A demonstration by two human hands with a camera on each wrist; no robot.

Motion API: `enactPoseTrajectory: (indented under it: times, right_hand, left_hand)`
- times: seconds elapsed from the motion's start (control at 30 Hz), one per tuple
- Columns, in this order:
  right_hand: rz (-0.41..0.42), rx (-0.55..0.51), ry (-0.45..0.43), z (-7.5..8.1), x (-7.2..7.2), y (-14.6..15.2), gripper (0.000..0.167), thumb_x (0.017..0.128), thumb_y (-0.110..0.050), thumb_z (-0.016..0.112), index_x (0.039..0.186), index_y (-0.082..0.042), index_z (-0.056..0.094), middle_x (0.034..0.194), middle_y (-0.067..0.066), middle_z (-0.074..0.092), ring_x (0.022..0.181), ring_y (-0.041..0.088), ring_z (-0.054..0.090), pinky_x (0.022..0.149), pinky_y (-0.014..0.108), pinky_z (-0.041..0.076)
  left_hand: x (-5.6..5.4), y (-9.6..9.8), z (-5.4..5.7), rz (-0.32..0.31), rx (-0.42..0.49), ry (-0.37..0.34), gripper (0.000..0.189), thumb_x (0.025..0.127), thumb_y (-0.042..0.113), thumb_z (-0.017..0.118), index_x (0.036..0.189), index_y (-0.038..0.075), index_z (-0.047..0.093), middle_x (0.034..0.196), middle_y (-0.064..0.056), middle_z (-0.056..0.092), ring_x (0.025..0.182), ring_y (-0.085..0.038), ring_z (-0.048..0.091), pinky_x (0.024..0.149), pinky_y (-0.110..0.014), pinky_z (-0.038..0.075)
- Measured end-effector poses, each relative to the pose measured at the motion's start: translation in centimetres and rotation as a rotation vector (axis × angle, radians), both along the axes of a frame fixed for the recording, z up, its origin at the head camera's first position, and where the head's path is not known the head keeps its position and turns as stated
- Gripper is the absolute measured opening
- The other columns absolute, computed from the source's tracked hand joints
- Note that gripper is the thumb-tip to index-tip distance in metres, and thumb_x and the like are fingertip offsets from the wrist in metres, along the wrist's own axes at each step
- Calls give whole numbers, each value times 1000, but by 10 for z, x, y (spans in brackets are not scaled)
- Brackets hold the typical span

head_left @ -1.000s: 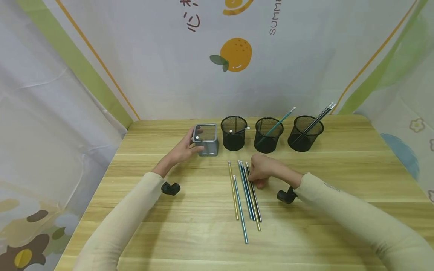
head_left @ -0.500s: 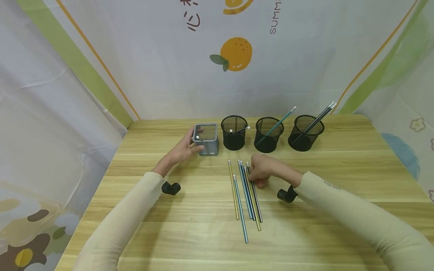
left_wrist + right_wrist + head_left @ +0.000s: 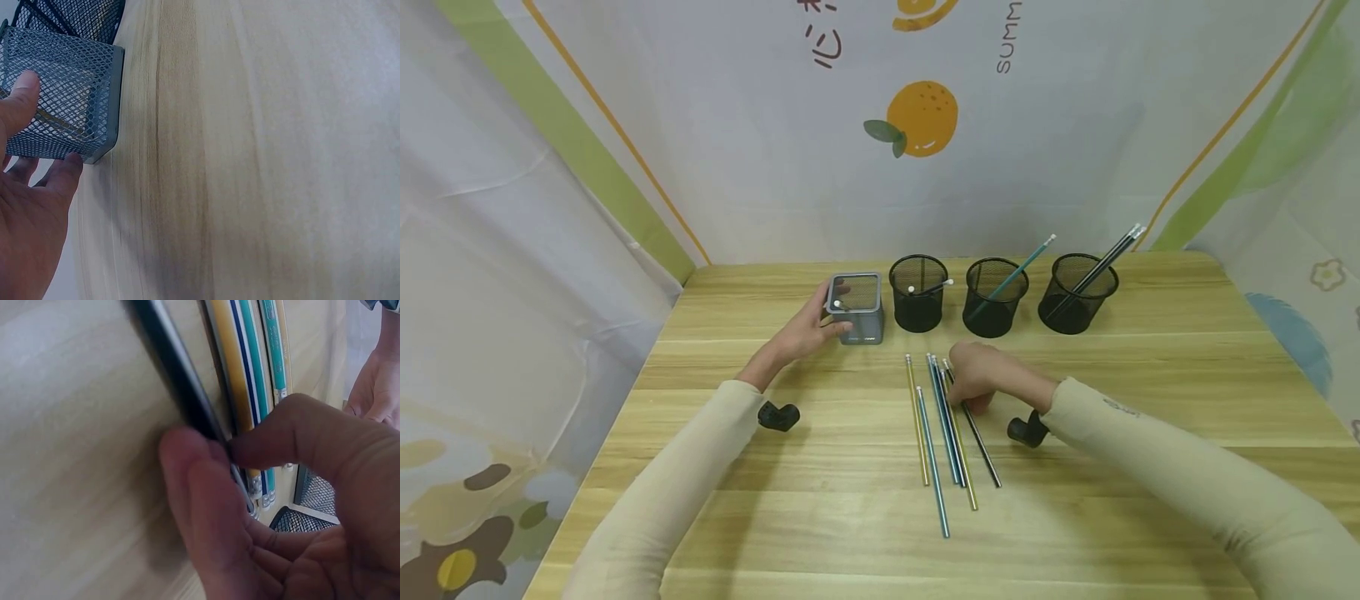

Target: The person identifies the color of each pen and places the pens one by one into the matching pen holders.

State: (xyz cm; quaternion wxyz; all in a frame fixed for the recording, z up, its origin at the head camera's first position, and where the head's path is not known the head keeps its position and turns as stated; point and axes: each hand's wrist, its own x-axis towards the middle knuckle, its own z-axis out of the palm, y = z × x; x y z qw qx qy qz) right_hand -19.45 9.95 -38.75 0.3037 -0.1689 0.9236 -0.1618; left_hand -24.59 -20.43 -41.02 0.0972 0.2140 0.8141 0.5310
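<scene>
My right hand (image 3: 979,375) pinches a black pencil (image 3: 985,454) between thumb and fingers, near its eraser end. In the right wrist view this black pencil (image 3: 178,372) slants apart from the other pencils. Beside it lies a loose bundle with a gold pencil (image 3: 967,475), a teal pencil (image 3: 942,429) and a dark blue one. Further left are another teal pencil (image 3: 934,467) and a gold pencil (image 3: 917,417). My left hand (image 3: 801,335) holds the grey square mesh pencil holder (image 3: 862,328), thumb on its front and fingers round its left side. One white-tipped pencil stands inside.
Three round black mesh cups stand in a row right of the grey holder: the left cup (image 3: 917,317) with two pencils, the middle cup (image 3: 990,321) with a teal pencil (image 3: 1026,262), the right cup (image 3: 1067,317) with black pencils (image 3: 1105,262). A printed curtain (image 3: 775,167) hangs behind the table.
The black pencil's lower end has swung right, away from the bundle. My right hand has shifted slightly left. My left hand stays on the grey holder.
</scene>
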Motion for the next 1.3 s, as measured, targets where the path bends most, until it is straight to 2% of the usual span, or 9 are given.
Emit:
enactPoseTrajectory:
  times: [0.1,0.33,0.6,0.77,0.97,1.13,1.3]
  right_hand:
    - [6,32,17,-1,0,-1,11,79,-7,70,72,-2,64,55,6,65,48,17,66,50,25,51]
    - [23,60,54,-2,2,2,13,82,-9,70,73,-3,62,53,4,64,48,16,64,51,26,47]
    - [-17,13,50,0,8,1,16,83,-5,72,81,-4,56,61,9,65,46,18,65,53,28,56]
    - [-22,-4,45,0,10,0,15,80,0,70,80,-2,55,61,11,64,45,19,65,50,26,55]
    - [-14,-26,8,2,10,6,24,82,-2,76,85,-3,52,62,12,64,46,19,65,48,26,55]
    - [22,-14,-14,10,8,14,20,85,-5,73,73,-3,56,58,9,64,49,19,67,53,26,56]
    - [46,-91,20,20,7,28,34,84,-1,68,56,-10,49,50,6,58,48,19,67,54,31,58]
  left_hand:
    - [1,0,0,-1,7,-5,73,99,-4,62,157,-1,18,158,-24,26,145,-46,25,117,-54,25]
    - [0,-1,0,-3,10,-15,72,99,-4,61,157,0,19,159,-23,25,145,-46,24,117,-53,26]
    - [1,-1,1,4,2,-16,72,100,-3,61,158,0,19,159,-22,26,145,-45,24,117,-53,26]
    - [2,0,3,2,6,-20,72,99,-4,61,157,-1,19,159,-22,26,145,-45,25,117,-53,26]
    - [2,0,2,-2,7,-20,72,99,-4,61,157,0,19,159,-22,26,145,-45,24,117,-53,26]
    - [2,0,4,-5,1,-15,71,100,-4,61,157,0,19,159,-22,26,145,-45,25,117,-54,25]
    - [2,0,3,6,-16,-6,70,100,-3,61,157,1,21,158,-23,27,143,-45,30,117,-54,25]
